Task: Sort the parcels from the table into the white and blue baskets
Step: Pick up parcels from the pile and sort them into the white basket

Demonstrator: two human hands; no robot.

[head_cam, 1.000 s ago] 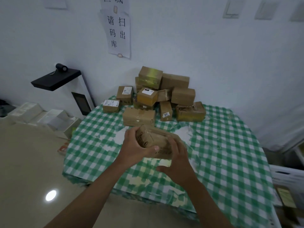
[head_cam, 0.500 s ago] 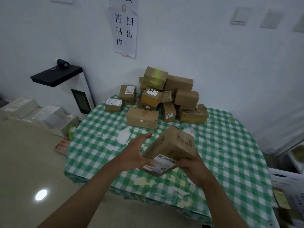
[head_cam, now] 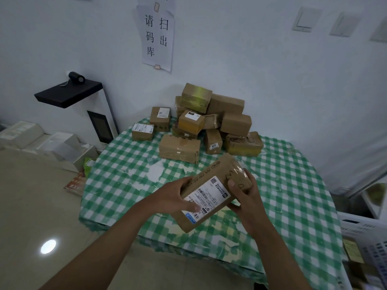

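Observation:
I hold a brown cardboard parcel (head_cam: 211, 191) above the near part of the table, its white shipping label turned up toward me. My left hand (head_cam: 174, 197) grips its left side, thumb across the label's lower edge. My right hand (head_cam: 244, 194) grips the right end, thumb on top. A pile of several brown parcels (head_cam: 201, 122) sits at the table's far side against the wall. A white basket (head_cam: 364, 233) shows at the right edge with a parcel inside. No blue basket is in view.
The table wears a green-and-white checked cloth (head_cam: 293, 195), torn in patches. A white scanner stand with a black top (head_cam: 83, 105) stands left of the table. White boxes (head_cam: 48, 143) lie on the floor at left. A paper sign (head_cam: 156, 34) hangs on the wall.
I have turned the parcel over in both hands, so its white label now faces up. My left hand, open beside it half a second ago, now grips its left side.

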